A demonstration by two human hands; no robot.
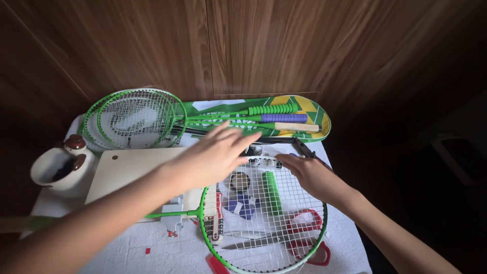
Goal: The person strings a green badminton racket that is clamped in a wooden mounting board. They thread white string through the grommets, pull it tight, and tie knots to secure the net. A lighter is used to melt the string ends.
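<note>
Left hand (215, 152) hovers flat, fingers spread, holding nothing, over the top rim of the green racket (264, 218) on the table (152, 253). Right hand (309, 175) presses on its strings, grip hidden (can't tell). Scissors (299, 241) lie underneath; more rackets (137, 119) lie behind.

four rackets (264, 218), one scissors (299, 238), one board (132, 170)
</note>
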